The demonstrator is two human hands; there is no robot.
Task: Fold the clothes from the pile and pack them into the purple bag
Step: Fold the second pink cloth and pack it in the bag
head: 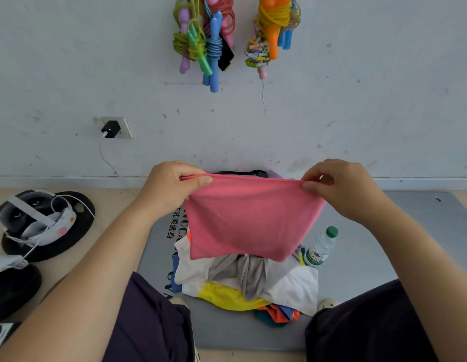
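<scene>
Pinching 1 pink garment [249,218] w/ 2 hands, left [172,188] & right [344,189], above 1 pile [250,283].

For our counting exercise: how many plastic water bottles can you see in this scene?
1. The water bottle, green-capped, stands on the grey mat just right of the clothes pile, below the pink garment. Others may be hidden behind the clothes.

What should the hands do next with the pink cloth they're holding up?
Probably bring the two top corners together to fold it in half. The left hand and right hand pinch the pink cloth stretched flat in the air above the pile.
</scene>
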